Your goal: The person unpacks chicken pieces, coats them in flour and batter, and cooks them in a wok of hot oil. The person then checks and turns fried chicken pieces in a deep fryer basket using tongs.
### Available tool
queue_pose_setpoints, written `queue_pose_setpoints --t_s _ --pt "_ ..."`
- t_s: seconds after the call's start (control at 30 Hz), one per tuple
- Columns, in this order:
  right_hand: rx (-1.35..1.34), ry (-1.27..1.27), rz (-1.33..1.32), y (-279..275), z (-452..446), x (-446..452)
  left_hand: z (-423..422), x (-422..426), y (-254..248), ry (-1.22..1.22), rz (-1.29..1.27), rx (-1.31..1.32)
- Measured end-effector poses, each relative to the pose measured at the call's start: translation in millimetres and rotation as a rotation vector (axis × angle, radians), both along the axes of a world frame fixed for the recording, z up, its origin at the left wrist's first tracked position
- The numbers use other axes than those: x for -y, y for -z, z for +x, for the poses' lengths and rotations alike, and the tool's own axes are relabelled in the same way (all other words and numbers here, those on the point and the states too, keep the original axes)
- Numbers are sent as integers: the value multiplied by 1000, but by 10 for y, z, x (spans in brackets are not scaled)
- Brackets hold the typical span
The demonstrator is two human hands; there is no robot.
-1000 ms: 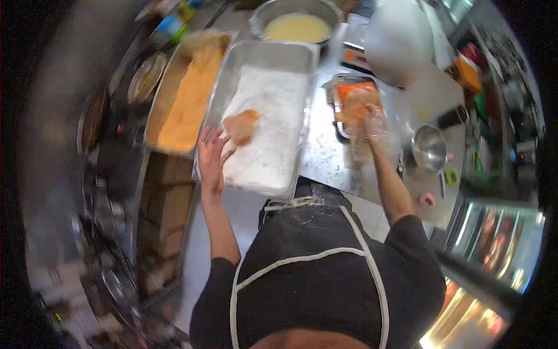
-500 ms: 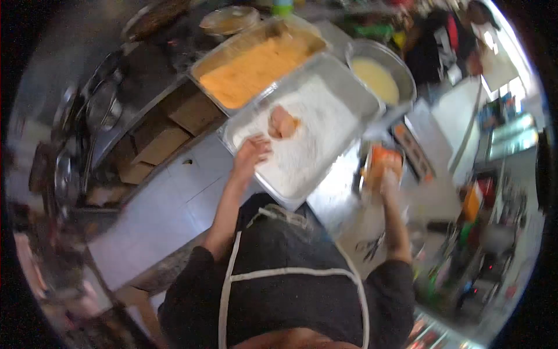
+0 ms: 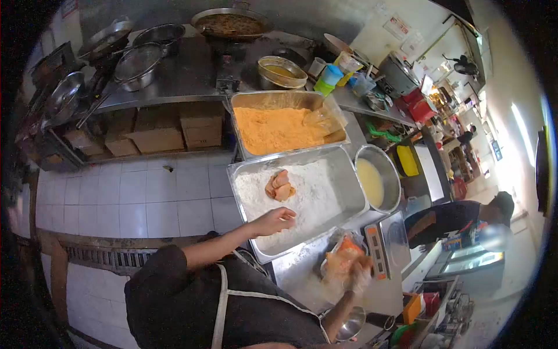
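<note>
Pieces of raw chicken (image 3: 280, 187) lie in a clump on white flour (image 3: 317, 180) in a deep metal tray (image 3: 356, 205). My left hand (image 3: 274, 222) is over the near left part of this tray, beside the chicken, with its fingers loosely bent and nothing in them. To the right, my right hand (image 3: 361, 272) is at a container with a clear plastic bag (image 3: 336, 264) of chicken and something orange. Something pale and filmy, perhaps a thin glove, covers that hand. Its fingers are blurred against the bag's contents, so their grip is unclear.
Behind the flour stands a tray of orange breading (image 3: 273, 129) with a clear scoop (image 3: 322, 122). A metal bowl of pale yellow liquid (image 3: 370, 183) is at the right, near an orange-edged scale (image 3: 376, 251). Another person (image 3: 447, 221) bends nearby. A large pan (image 3: 231, 24) sits at the back.
The view has swung and tilted, so the trays look lower. My left hand has shifted right along the flour tray's near side. My right hand stays at the bagged chicken.
</note>
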State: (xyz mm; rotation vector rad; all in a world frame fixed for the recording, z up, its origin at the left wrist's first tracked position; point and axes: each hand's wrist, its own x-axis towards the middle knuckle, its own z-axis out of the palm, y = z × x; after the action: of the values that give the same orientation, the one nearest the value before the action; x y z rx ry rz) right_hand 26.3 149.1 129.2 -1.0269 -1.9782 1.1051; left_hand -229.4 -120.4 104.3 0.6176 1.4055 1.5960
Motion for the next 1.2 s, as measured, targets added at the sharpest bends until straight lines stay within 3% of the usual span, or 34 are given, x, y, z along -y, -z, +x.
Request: queue_pose_setpoints --t_s 0.03,0.13,0.17,0.2,0.23,0.27,0.33,0.37,0.4,0.5,0.53,0.57,0.63,0.67,0.7,0.77,0.87,0.97,1.03,1.07,1.13,1.17,1.2 --pt "-121 -136 -29 29 -196 98 53 -124 -10 18 1 0" --pt "-99 -270 -277 -683 -895 1102 250 -458 7 22 -16 -162" --pt "-119 -317 -359 -366 -961 1013 301 -499 -41 33 -12 -163" --pt "49 -284 -381 -428 -1121 1113 344 -519 -113 -76 48 -43" --pt "188 -322 -221 -486 -1226 1201 367 -528 -154 -186 109 78" --pt "146 -362 -187 -208 -1296 1153 385 -716 319 -449 128 -108" --pt "101 -398 -152 67 -1424 1173 302 -726 494 -510 91 -166" --pt "228 -386 -99 37 -1497 1268 273 -638 391 -575 47 -222" --pt "356 -373 -50 4 -1563 1354 242 -543 292 -441 -101 -107" --pt "189 -410 -190 -124 -1713 1514 129 -391 249 -369 -247 -105" --pt "343 -430 -85 -461 -1729 1615 65 -430 461 -350 -277 -27" --pt "324 -407 -91 -411 -1737 1594 71 -407 406 -327 -280 -48" --pt "359 -426 90 -271 -1748 1546 112 -359 223 -402 -114 355" --pt "250 -409 2 -443 -1745 1629 140 -335 9 -408 -124 476" --pt "231 -382 -6 -438 -1753 1610 108 -341 45 -382 -135 455" --pt "365 -439 22 -385 -1729 1523 99 -345 159 -250 -65 660" --pt "209 -545 -140 -169 -1648 1369 167 -381 137 -149 40 714" --pt "72 -576 -194 208 -1659 1240 102 -449 240 -51 78 708" --pt "85 -441 26 596 -1750 1121 114 -451 109 -34 88 645" --pt "280 -281 368 329 -1735 1143 168 -483 31 -146 -44 536" --pt "275 -243 256 235 -1787 1144 371 -486 -190 -325 -187 195" --pt "282 -221 137 239 -1810 1162 379 -514 -111 -316 -191 177" --pt "354 -245 345 311 -1800 1198 365 -543 44 -402 -153 119"
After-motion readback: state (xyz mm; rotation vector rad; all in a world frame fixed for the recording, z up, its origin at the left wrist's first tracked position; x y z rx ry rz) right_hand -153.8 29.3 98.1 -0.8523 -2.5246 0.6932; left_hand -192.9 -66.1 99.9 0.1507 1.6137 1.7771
